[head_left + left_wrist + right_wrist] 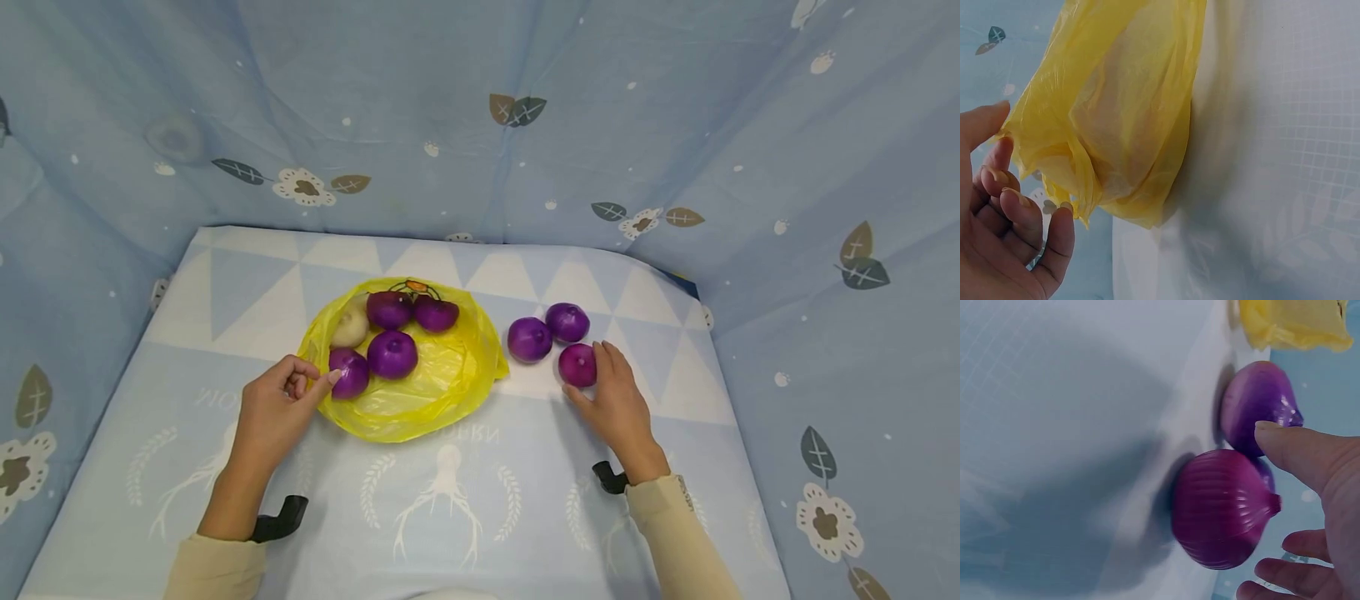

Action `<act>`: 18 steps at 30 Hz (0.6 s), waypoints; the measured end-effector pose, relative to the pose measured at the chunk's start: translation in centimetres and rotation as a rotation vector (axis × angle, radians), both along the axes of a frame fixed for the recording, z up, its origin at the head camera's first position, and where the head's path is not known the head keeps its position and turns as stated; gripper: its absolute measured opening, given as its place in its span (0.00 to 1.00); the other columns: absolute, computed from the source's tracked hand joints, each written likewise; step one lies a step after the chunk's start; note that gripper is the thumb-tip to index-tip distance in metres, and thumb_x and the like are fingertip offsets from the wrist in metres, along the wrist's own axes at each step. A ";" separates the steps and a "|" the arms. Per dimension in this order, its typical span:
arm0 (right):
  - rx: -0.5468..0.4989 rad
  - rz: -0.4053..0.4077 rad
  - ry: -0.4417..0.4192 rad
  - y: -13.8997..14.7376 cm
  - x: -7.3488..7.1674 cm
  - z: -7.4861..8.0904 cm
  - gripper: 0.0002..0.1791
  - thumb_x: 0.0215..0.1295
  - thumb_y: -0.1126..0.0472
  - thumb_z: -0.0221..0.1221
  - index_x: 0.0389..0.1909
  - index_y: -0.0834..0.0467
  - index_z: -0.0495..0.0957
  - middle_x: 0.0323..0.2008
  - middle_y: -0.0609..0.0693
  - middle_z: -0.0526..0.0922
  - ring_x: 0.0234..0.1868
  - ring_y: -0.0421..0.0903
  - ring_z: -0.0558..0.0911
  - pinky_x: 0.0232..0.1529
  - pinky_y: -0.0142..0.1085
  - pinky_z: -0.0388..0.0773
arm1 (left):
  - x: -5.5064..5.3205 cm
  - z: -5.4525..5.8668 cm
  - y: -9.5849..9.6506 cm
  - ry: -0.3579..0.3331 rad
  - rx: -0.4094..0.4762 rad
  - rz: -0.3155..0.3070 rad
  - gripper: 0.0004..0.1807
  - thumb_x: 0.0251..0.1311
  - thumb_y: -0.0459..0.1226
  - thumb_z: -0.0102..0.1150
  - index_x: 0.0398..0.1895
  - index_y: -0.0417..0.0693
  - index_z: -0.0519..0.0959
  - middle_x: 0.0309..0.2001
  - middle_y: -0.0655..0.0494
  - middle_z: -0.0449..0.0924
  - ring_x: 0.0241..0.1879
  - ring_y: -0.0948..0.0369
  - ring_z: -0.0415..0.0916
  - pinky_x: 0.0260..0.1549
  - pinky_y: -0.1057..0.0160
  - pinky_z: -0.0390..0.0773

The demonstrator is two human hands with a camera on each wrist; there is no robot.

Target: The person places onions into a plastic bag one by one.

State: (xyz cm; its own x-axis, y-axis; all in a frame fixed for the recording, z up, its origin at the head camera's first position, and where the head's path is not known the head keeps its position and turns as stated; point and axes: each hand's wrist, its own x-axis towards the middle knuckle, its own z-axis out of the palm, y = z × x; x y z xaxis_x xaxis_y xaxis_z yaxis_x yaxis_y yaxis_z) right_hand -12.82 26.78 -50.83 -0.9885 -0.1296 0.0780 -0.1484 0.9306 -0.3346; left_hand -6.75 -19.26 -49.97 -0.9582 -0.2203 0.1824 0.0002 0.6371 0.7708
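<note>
On the left, a thin yellow plastic bag (450, 400) lies with its mouth spread wide. Inside it are several purple onions (392, 354) and a pale round vegetable (350, 325). My left hand (281, 404) pinches the bag's left rim between thumb and forefinger; in the left wrist view the bag's edge (1047, 119) runs into those fingertips. To the right of the bag, my right hand (615, 400) reaches around a reddish-purple onion (577, 366), thumb and fingers spread at its side. The ribbed skin of this onion (1222, 509) shows below the thumb in the right wrist view.
Two more purple onions (529, 340) sit close together just beyond the right hand, between it and the bag. A patterned cloth (442, 500) covers the table. Blue printed curtains (420, 108) hang at the back and sides. Black wrist mounts (281, 518) stick out beside both wrists.
</note>
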 end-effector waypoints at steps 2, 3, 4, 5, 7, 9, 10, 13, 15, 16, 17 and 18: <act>-0.003 -0.003 -0.003 0.1 0.0 -0.4 0.48 0.54 0.48 0.70 0.69 0.65 0.59 0.68 0.64 0.60 0.68 0.60 0.61 0.59 0.56 0.67 | 0.0 0.0 0.0 0.003 -0.005 -0.002 0.14 0.56 0.47 0.69 0.30 0.50 0.75 0.20 0.57 0.65 0.19 0.61 0.61 0.19 0.68 0.61; -0.002 -0.006 -0.003 0.1 0.0 -0.5 0.48 0.54 0.48 0.70 0.69 0.65 0.59 0.68 0.64 0.61 0.68 0.60 0.62 0.58 0.56 0.67 | 0.0 0.1 0.0 0.005 -0.007 -0.002 0.14 0.56 0.47 0.68 0.30 0.50 0.75 0.20 0.57 0.65 0.19 0.61 0.61 0.19 0.68 0.61; -0.003 -0.009 -0.004 0.2 0.0 -0.7 0.47 0.54 0.49 0.70 0.69 0.65 0.59 0.68 0.64 0.61 0.67 0.61 0.62 0.58 0.57 0.68 | 0.0 0.1 0.0 0.008 -0.008 -0.003 0.13 0.57 0.46 0.68 0.30 0.50 0.75 0.20 0.57 0.65 0.19 0.61 0.61 0.19 0.69 0.61; -0.005 -0.013 -0.004 0.3 0.0 -0.9 0.47 0.53 0.49 0.70 0.69 0.65 0.60 0.67 0.64 0.62 0.67 0.61 0.63 0.57 0.57 0.68 | 0.0 0.1 0.0 0.012 -0.008 -0.004 0.13 0.57 0.46 0.68 0.30 0.49 0.76 0.20 0.57 0.65 0.20 0.61 0.61 0.19 0.69 0.60; -0.008 -0.017 -0.005 0.4 0.0 -1.2 0.46 0.54 0.51 0.70 0.68 0.64 0.60 0.66 0.64 0.63 0.65 0.61 0.65 0.57 0.57 0.68 | 0.0 0.2 0.0 0.019 -0.006 -0.006 0.13 0.58 0.46 0.67 0.31 0.49 0.76 0.20 0.56 0.65 0.20 0.61 0.62 0.20 0.69 0.60; -0.011 -0.020 -0.005 0.5 0.0 -1.4 0.44 0.54 0.53 0.70 0.68 0.63 0.61 0.65 0.63 0.64 0.65 0.61 0.66 0.58 0.56 0.68 | 0.0 0.2 0.0 0.023 0.001 -0.012 0.13 0.58 0.46 0.67 0.31 0.48 0.76 0.20 0.56 0.66 0.21 0.61 0.62 0.20 0.70 0.61; -0.013 -0.024 -0.004 0.5 0.0 -1.5 0.43 0.55 0.54 0.70 0.68 0.62 0.61 0.65 0.63 0.65 0.64 0.61 0.66 0.58 0.56 0.68 | 0.0 0.2 0.0 0.022 0.005 -0.014 0.13 0.59 0.46 0.66 0.31 0.48 0.76 0.20 0.56 0.66 0.21 0.61 0.63 0.21 0.70 0.61; -0.016 -0.035 0.001 0.6 -0.1 -1.7 0.41 0.56 0.55 0.69 0.68 0.59 0.61 0.64 0.61 0.67 0.64 0.60 0.67 0.58 0.55 0.68 | 0.0 0.1 0.0 0.017 0.009 -0.012 0.13 0.59 0.46 0.66 0.31 0.48 0.76 0.21 0.56 0.68 0.23 0.61 0.64 0.22 0.71 0.62; -0.020 -0.046 0.008 0.6 -0.2 -1.9 0.40 0.57 0.55 0.69 0.68 0.58 0.62 0.63 0.60 0.68 0.63 0.59 0.68 0.58 0.56 0.68 | 0.0 0.0 0.0 0.011 0.009 -0.009 0.13 0.59 0.46 0.66 0.31 0.48 0.76 0.21 0.56 0.69 0.24 0.61 0.65 0.23 0.72 0.63; -0.016 -0.053 0.012 0.7 -0.3 -2.1 0.40 0.57 0.54 0.69 0.68 0.58 0.62 0.63 0.60 0.68 0.63 0.59 0.69 0.57 0.55 0.69 | 0.0 0.0 0.0 0.009 0.010 -0.008 0.13 0.59 0.46 0.66 0.31 0.47 0.76 0.22 0.56 0.69 0.24 0.61 0.65 0.23 0.72 0.63; -0.018 -0.057 0.014 0.7 -0.3 -2.2 0.40 0.57 0.54 0.69 0.68 0.58 0.62 0.63 0.60 0.69 0.63 0.59 0.69 0.56 0.55 0.69 | 0.0 -0.1 0.0 0.005 0.008 -0.007 0.13 0.59 0.46 0.66 0.31 0.47 0.76 0.22 0.56 0.69 0.24 0.62 0.65 0.24 0.72 0.64; -0.022 -0.061 0.015 0.7 -0.3 -2.2 0.40 0.57 0.53 0.69 0.68 0.59 0.63 0.63 0.60 0.69 0.62 0.59 0.69 0.56 0.55 0.70 | 0.0 -0.1 0.0 0.001 0.007 -0.007 0.13 0.59 0.46 0.66 0.31 0.47 0.76 0.22 0.57 0.70 0.24 0.62 0.66 0.24 0.72 0.64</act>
State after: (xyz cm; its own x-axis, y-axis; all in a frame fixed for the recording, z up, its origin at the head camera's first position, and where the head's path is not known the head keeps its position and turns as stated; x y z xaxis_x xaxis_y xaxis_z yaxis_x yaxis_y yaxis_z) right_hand -13.15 27.45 -53.07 -0.9932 -0.0674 0.0954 -0.0971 0.9305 -0.3533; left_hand -6.78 -19.27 -50.07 -0.9595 -0.2150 0.1822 0.0057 0.6315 0.7753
